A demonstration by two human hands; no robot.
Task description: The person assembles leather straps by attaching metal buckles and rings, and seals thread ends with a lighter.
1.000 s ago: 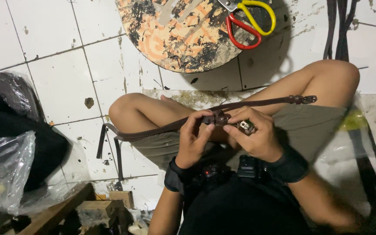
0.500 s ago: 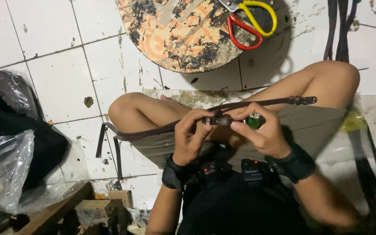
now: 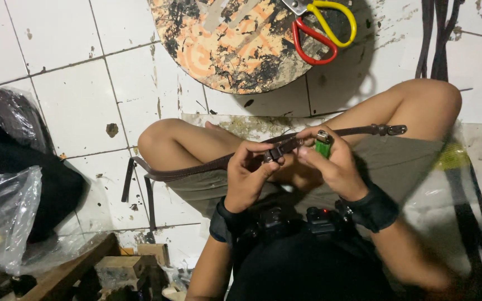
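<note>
- Brown strap lies across the lap, buckle end past the right knee.
- Left hand pinches the strap near its middle, fingers curled shut.
- Right hand beside it, closed around a green lighter touching the strap.
- Above the strap: white tiled floor, stained round board, red-yellow scissors.
- Left of the strap: plastic bag.

Both hands meet over the crossed bare legs. Left hand curled, fingers pinched shut (thumb on top). Right hand closed in a fist-like grip, thumb up. Black wrist bands on both, forearms bent inward.
</note>
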